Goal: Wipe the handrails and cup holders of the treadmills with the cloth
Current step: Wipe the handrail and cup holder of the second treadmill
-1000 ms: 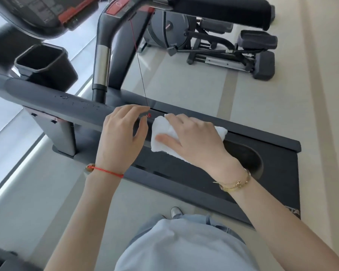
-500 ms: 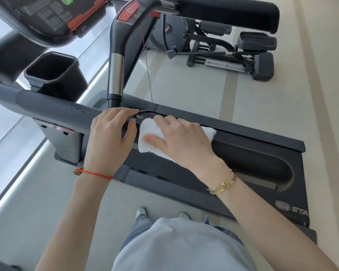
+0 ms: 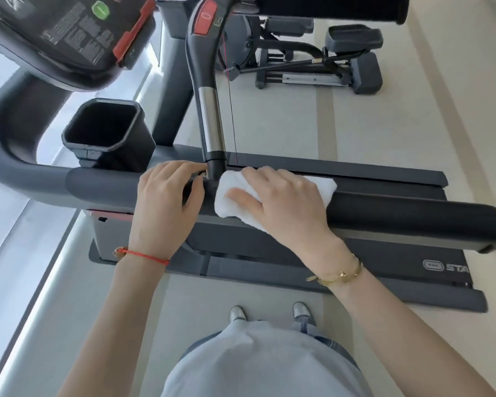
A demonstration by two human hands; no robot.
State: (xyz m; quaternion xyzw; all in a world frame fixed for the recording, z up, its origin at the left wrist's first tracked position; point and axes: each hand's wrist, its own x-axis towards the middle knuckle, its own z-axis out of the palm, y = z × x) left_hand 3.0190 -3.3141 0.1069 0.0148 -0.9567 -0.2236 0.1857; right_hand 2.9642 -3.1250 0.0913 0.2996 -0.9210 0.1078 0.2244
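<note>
A long dark handrail (image 3: 407,217) of the treadmill runs across the view at waist height. My right hand (image 3: 284,202) presses a folded white cloth (image 3: 229,196) over the rail, just right of where a chrome-and-black upright grip (image 3: 211,130) joins it. My left hand (image 3: 163,207) rests on the grey part of the same rail, left of the upright, fingers curled over the top. A black square cup holder (image 3: 106,133) stands on the rail further left, untouched by either hand.
The console (image 3: 69,38) with a green button hangs at the top left. A thin red safety cord (image 3: 232,118) drops beside the upright. The treadmill deck (image 3: 398,270) lies below the rail. Another exercise machine (image 3: 321,61) stands on the floor beyond. My shoes (image 3: 269,310) are beside the deck.
The view has tilted down and back, bringing the rail's black right end into sight. Both hands stay at the junction with the upright; the cloth has shifted slightly along the rail.
</note>
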